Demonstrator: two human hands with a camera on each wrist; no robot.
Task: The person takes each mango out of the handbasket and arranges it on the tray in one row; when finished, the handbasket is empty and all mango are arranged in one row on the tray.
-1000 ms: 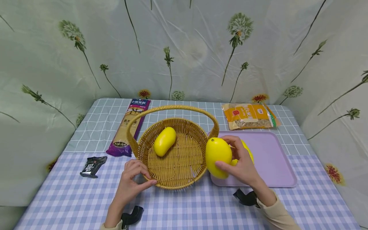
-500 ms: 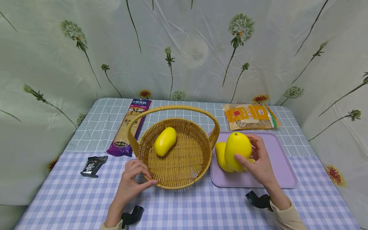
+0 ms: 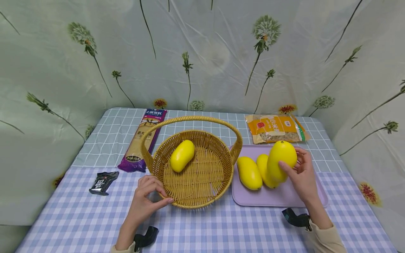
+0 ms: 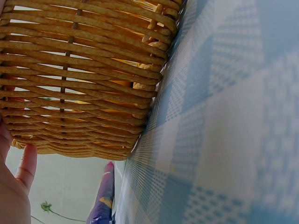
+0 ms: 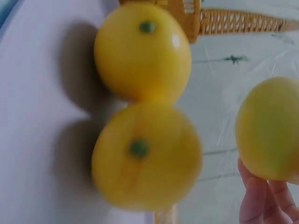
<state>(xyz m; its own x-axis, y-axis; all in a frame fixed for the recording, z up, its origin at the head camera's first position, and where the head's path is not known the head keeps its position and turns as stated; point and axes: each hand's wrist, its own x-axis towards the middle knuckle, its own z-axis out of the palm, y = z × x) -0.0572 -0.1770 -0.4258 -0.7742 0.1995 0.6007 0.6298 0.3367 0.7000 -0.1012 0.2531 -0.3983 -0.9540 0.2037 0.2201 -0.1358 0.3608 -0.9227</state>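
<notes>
My right hand [image 3: 303, 174] holds a yellow mango [image 3: 281, 160] over the right part of the lilac tray [image 3: 295, 198], thumb on the near side and fingers behind. Two more mangoes lie on the tray, a left mango [image 3: 249, 173] and a middle mango [image 3: 265, 170] partly hidden by the held one. The right wrist view shows the held mango [image 5: 273, 128] raised off the tray. My left hand [image 3: 148, 196] pinches the near left rim of a round wicker basket [image 3: 196, 184]. Inside the basket, toward its left, lies another mango [image 3: 182, 155].
A purple pasta bag [image 3: 137, 147] lies left of the basket, and a small black packet [image 3: 103, 183] lies nearer on the checked cloth. Behind the tray is an orange bag of grains [image 3: 275, 128]. The basket's tall handle [image 3: 193, 118] arches above it.
My right hand has carried the mango rightward, from beside the basket's rim to over the tray's right part, uncovering the tray's two mangoes. The left hand and basket stay put.
</notes>
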